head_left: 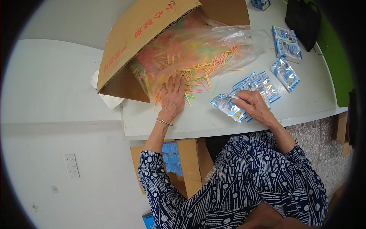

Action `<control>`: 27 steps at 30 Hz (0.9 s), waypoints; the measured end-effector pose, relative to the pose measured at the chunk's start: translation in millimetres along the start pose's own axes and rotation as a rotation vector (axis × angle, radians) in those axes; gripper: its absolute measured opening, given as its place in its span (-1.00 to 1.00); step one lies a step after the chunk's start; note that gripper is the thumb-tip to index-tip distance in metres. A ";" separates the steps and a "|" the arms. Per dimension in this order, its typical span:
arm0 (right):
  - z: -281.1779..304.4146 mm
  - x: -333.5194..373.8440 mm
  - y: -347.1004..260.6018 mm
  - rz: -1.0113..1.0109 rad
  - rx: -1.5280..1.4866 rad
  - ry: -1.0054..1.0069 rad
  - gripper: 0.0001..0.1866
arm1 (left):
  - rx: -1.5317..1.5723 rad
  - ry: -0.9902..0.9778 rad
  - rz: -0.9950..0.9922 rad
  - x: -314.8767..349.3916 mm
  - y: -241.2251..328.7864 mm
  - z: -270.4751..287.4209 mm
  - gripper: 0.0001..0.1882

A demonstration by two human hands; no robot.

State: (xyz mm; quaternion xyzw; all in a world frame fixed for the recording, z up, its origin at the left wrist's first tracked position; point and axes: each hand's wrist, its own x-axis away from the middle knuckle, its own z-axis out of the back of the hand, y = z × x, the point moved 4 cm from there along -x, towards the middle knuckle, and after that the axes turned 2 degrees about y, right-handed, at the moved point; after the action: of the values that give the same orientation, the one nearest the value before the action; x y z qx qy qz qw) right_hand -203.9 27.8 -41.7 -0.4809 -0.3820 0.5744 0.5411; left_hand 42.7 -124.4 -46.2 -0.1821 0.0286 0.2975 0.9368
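Observation:
My left hand [172,100] lies on a spilled heap of thin, short coloured sticks [213,68], its fingers stretched out and slightly apart. The sticks, in pink, orange, yellow and green, spread from a clear plastic bag [251,38] in the mouth of a tipped cardboard box [146,28]. Between thumb and fingers, my right hand [256,107] pinches a small blue-and-white plastic packet [225,104] by its right part. Behind and under that hand, several similar flat packets [268,84] overlap on the table. Whether the held packet has anything in it, I cannot tell.
On the white table [148,128], another packet [285,74] and bundled packets [286,44] lie at the right. A black bag [303,21] sits at the far right. Below the table's near edge stands an open cardboard box [189,162] with blue material inside.

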 end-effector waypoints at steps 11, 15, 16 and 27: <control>1.8 2.4 2.2 0.011 -0.035 0.014 -0.70 | -0.043 0.019 0.011 -25.3 0.6 -17.1 -0.59; 3.9 2.1 8.6 -0.043 -0.068 0.030 -0.69 | -0.018 0.013 0.047 -22.0 1.4 -18.9 -0.62; 4.2 1.7 11.2 -0.087 -0.100 0.040 -0.69 | 0.066 0.026 0.061 -20.8 -0.6 -17.0 -0.63; -4.5 -12.1 19.0 -0.179 -0.274 0.095 -0.72 | 1.150 0.225 0.660 -16.0 3.9 11.0 -0.75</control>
State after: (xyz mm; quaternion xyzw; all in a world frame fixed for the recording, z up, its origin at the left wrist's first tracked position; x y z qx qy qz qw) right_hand -205.0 13.1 -59.3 -0.5406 -0.4722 0.4431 0.5370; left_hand 26.8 -126.2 -34.6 0.3344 0.3340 0.4849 0.7359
